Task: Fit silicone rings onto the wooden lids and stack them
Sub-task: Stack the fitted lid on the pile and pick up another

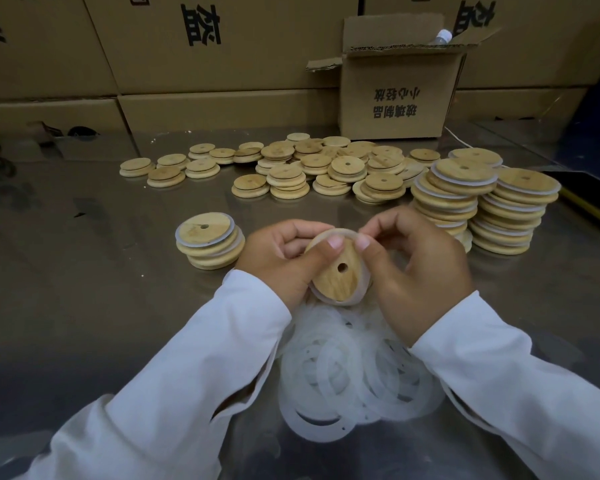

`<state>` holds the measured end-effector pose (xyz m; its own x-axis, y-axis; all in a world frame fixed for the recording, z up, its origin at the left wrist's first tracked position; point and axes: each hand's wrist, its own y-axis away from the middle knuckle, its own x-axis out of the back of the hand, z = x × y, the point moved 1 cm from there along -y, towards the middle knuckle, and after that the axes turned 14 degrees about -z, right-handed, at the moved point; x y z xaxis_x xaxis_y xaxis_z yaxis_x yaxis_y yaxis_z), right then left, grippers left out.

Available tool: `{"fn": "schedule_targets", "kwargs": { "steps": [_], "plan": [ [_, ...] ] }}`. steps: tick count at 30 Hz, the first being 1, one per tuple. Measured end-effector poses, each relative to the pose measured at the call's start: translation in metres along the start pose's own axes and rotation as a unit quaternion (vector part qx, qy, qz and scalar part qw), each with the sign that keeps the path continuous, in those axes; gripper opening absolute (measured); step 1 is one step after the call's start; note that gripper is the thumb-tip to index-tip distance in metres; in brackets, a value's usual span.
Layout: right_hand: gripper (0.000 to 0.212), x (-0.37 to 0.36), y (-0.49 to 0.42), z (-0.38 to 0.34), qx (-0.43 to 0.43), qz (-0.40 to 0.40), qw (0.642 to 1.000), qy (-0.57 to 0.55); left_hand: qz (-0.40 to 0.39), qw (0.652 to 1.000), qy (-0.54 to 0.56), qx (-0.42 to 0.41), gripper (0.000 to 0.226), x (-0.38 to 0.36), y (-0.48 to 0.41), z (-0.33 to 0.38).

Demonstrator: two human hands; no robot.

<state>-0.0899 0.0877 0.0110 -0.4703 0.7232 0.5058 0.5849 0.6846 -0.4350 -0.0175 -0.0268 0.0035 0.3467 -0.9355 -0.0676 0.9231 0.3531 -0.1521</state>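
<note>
Left hand (282, 260), right hand (420, 269), both gripping wooden lid (332, 283) — thumbs uppermost

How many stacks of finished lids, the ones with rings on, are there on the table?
3. The short stack sits beside the left hand; the inner tall stack and outer tall stack stand side by side at far right. Another may hide behind them.

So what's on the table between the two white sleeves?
A heap of white silicone rings lies between the left sleeve and right sleeve, seen in the head view.
</note>
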Motion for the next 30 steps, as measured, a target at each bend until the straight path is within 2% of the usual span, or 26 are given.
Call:
{"fn": "schedule_targets", "kwargs": {
  "steps": [6, 14, 19, 26, 30],
  "plan": [
    [0.022, 0.004, -0.003, -0.001, -0.028, -0.006, 0.999, -0.029, -0.001, 0.998, -0.047, -0.033, 0.012, -0.001, 0.002, 0.007],
    [0.02, 0.009, -0.006, -0.007, -0.033, -0.022, 0.997, -0.071, -0.004, 0.999, -0.015, -0.033, 0.012, -0.001, 0.002, 0.005],
    [0.016, 0.013, -0.008, -0.008, -0.051, -0.035, 0.991, -0.118, -0.007, 0.998, -0.006, -0.059, 0.026, 0.002, 0.001, 0.01],
    [0.016, 0.011, -0.005, -0.005, -0.043, -0.03, 0.995, -0.09, 0.002, 0.997, -0.027, -0.07, 0.014, 0.0, 0.003, 0.01],
    [0.006, 0.004, -0.001, -0.002, -0.028, 0.002, 0.998, -0.064, 0.03, 0.998, -0.02, -0.06, 0.012, -0.001, 0.003, 0.008]
  ]
}}
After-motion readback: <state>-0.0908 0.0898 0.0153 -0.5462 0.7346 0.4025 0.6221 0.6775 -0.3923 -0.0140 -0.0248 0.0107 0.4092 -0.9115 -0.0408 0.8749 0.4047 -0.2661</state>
